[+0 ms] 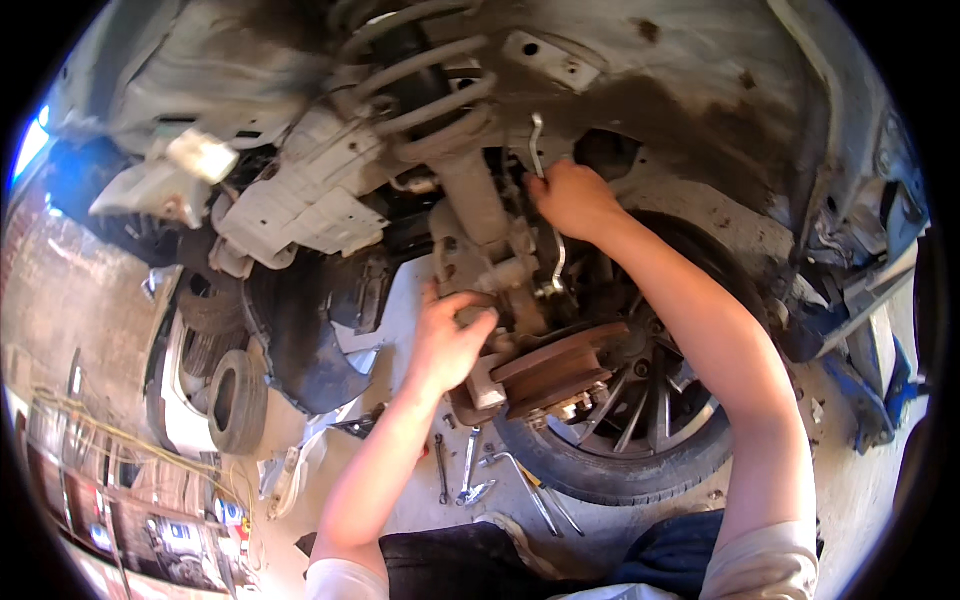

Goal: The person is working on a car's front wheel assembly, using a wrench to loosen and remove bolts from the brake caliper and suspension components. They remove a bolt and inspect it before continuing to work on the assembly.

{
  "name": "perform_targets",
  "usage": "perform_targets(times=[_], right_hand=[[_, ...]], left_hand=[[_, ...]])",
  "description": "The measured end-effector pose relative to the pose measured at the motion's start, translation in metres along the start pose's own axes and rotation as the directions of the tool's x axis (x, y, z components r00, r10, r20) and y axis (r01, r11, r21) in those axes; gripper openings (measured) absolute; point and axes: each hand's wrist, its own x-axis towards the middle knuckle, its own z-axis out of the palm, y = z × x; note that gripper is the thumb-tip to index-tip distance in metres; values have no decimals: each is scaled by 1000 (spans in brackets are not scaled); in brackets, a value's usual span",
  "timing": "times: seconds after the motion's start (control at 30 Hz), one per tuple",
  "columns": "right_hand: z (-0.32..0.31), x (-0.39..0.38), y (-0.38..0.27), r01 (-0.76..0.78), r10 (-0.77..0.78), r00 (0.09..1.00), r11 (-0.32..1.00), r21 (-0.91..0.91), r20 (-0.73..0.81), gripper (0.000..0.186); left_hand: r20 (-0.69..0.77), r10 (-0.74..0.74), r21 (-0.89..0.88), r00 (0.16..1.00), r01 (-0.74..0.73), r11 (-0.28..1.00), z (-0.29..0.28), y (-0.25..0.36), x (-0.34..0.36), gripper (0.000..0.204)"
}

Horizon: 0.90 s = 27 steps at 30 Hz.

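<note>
A bent silver ring spanner (557, 268) stands nearly upright beside the rusty strut (472, 195), its lower end at a bolt. My right hand (572, 193) is closed round its upper part. Lower down, my left hand (447, 335) reaches to the left side of the strut's lower bracket, index finger raised and the others curled; what they grip is hard to make out. A coil spring (425, 95) rings the top of the strut. The rusty brake hub and disc (548, 375) sit below both hands.
A loose alloy wheel (625, 435) lies under the hub. Hand tools (470, 465) lie on the floor. Spare tyres (235, 400) and a dark plastic liner (300, 340) are at the left, a blue metal object (870, 400) at the right. The grey wheel arch (690, 70) hangs overhead.
</note>
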Motion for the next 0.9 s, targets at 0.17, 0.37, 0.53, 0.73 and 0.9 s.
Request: perform_targets(times=[0.17, 0.37, 0.53, 0.73, 0.9], right_hand=[[-13, -15, -12, 107, -102, 991, 992, 67, -83, 43], [-19, -32, -13, 189, -172, 973, 976, 107, -156, 43], [-15, -31, -24, 198, -180, 972, 974, 112, -151, 41], [-35, -55, -15, 227, -202, 953, 970, 89, -228, 37], [-35, -136, 21, 705, -694, 668, 706, -71, -267, 8]], left_hand=[[-244, 228, -25, 943, -241, 970, 0, 11, -17, 21], [-640, 417, -85, 645, -599, 796, -57, 68, -58, 25], [-675, 615, -623, 407, -761, -180, -157, 114, -178, 35], [-257, 653, 300, 712, -583, 755, -62, 98, -75, 20], [-157, 564, 312, 810, -502, 807, -24, 16, -44, 14]])
